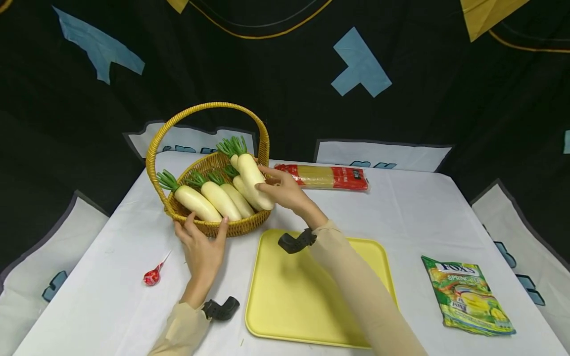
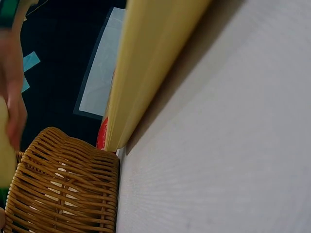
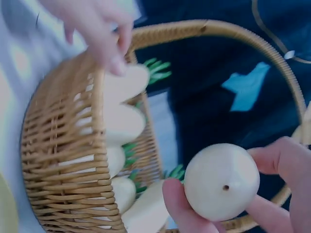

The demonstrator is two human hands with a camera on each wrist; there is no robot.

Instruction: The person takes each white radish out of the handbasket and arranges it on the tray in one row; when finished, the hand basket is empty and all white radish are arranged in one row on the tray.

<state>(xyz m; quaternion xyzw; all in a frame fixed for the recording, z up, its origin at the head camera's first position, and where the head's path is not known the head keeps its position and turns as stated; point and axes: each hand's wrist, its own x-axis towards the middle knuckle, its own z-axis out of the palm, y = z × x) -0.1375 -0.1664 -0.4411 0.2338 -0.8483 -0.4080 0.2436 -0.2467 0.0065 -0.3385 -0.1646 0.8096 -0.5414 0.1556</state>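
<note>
My right hand [image 1: 287, 190] grips a white radish [image 1: 251, 175] with green stalks, raised above the right side of a wicker basket [image 1: 236, 226]. In the right wrist view the radish [image 3: 221, 182] shows its round end, with fingers and thumb around it. Several more white radishes [image 1: 220, 200] lie side by side in the basket, leaves toward the back. My left hand [image 1: 202, 247] touches the basket's front rim, fingers spread along it. The left wrist view shows the basket's woven side [image 2: 63, 189].
A yellow tray [image 1: 285, 316] lies right of the basket, under my right forearm. Behind it is a red-and-yellow noodle pack [image 1: 327, 177]. A wrapped red lollipop [image 1: 153, 276] lies at the left, and a green FOX'S candy bag [image 1: 467, 296] at the right. The basket's tall handle [image 1: 213, 105] arches overhead.
</note>
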